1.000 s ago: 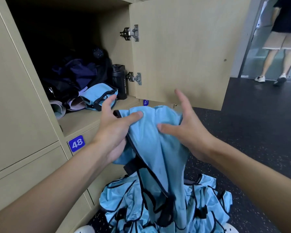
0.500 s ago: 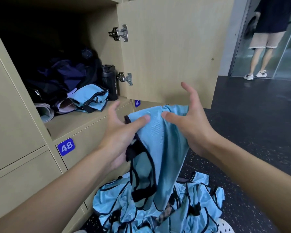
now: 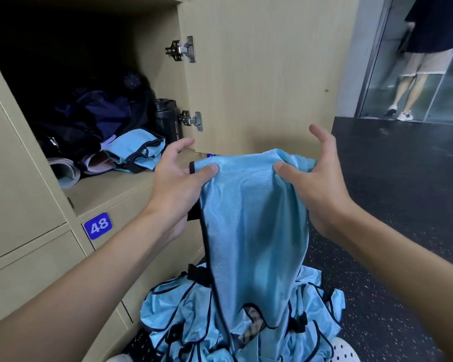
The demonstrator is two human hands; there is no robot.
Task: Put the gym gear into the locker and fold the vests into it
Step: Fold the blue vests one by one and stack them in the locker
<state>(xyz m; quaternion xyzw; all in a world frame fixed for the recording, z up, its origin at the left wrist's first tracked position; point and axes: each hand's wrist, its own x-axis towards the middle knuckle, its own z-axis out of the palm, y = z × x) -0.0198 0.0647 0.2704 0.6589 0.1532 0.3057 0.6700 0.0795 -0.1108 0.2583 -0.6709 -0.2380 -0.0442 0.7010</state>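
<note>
A light blue vest [image 3: 254,226] with black trim hangs in front of me, held by its top edge. My left hand [image 3: 178,178] pinches its left corner between thumb and fingers. My right hand [image 3: 314,178] pinches its right corner. Below it a heap of more blue vests [image 3: 191,317] lies on the floor. The open locker [image 3: 110,189] is at the left. Inside it lie one folded blue vest [image 3: 139,150], a dark bag [image 3: 94,118], a black bottle [image 3: 168,118] and a rolled mat [image 3: 63,171].
The locker door [image 3: 259,74] stands open behind the held vest. Locker 48 [image 3: 97,226] is below the open one. A dark speckled floor [image 3: 403,192] stretches to the right. A person [image 3: 424,53] stands by a glass door at the far right.
The vest's top edge has been spread wider and flatter between my two hands, and it hangs smoother now. The view has shifted slightly.
</note>
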